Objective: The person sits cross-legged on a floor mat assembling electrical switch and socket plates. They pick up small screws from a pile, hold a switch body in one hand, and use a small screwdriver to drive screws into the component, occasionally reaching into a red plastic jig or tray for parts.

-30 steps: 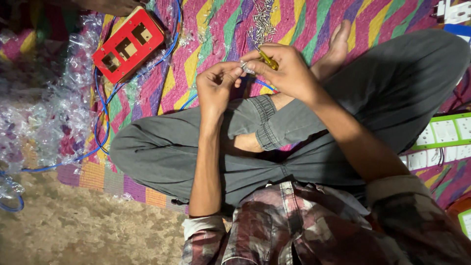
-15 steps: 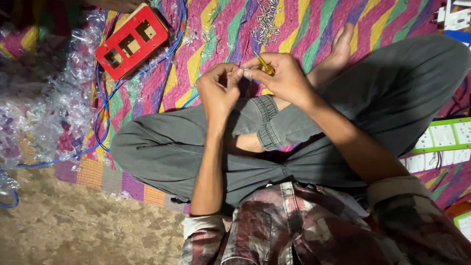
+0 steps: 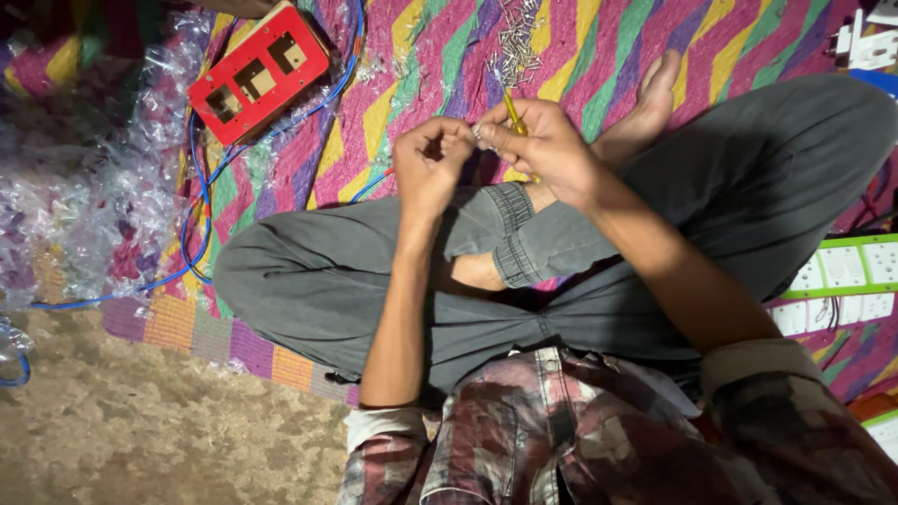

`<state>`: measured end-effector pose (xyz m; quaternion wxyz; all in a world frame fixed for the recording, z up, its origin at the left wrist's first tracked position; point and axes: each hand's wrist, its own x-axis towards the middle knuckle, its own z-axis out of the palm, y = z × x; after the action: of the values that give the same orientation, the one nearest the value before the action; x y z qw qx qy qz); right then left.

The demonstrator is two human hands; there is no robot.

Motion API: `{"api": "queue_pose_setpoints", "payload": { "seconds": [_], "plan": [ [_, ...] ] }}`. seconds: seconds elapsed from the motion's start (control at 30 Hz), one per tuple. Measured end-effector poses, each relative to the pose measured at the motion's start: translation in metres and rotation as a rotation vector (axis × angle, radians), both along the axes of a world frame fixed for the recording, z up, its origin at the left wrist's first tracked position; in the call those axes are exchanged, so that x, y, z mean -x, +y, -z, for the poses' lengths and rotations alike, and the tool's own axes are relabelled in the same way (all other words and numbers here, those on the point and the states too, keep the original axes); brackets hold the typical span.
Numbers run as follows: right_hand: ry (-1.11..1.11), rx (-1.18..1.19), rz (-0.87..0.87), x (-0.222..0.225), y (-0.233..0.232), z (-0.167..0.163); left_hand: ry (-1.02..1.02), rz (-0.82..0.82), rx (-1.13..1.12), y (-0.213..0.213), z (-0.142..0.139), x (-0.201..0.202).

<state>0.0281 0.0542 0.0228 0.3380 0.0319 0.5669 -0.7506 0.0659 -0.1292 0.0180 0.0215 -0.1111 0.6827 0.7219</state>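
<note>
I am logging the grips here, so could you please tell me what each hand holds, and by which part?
The right hand holds a yellow-handled screwdriver by its handle. The left hand pinches a small metal part at its fingertips; which end cannot be told.

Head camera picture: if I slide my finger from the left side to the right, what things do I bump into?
Crinkly clear plastic wrap → red switch box frame → left hand → yellow-handled screwdriver → right hand → bare foot → white switch panels.
</note>
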Motion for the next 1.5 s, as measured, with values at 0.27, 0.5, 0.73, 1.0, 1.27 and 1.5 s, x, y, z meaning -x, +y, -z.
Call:
{"api": "queue_pose_setpoints", "payload": {
  "seconds": [0.27, 0.5, 0.73, 1.0, 1.27, 1.5],
  "plan": [
    [0.050, -0.140, 0.219, 0.001, -0.002, 0.011, 0.094, -0.004, 0.273, 0.005, -0.019, 0.002],
    [0.463, -0.481, 0.347, 0.027, 0.017, 0.033, 0.052, -0.039, 0.872, -0.032, -0.018, 0.004],
    [0.309, -0.467, 0.487, 0.034, 0.024, 0.031, -0.218, -0.373, 1.257, -0.119, -0.030, -0.006],
    [0.332, -0.330, 0.399, 0.030, 0.019, 0.004, 0.192, -0.322, 1.248, -0.121, -0.010, 0.009],
    [0.316, -0.242, 0.336, 0.024, 0.017, -0.040, 0.435, 0.058, 1.134, -0.074, 0.037, 0.071],
    [0.471, -0.372, 0.173, 0.020, 0.029, -0.065, 0.440, 0.152, 1.149, -0.075, 0.048, 0.089]
  ]
}}
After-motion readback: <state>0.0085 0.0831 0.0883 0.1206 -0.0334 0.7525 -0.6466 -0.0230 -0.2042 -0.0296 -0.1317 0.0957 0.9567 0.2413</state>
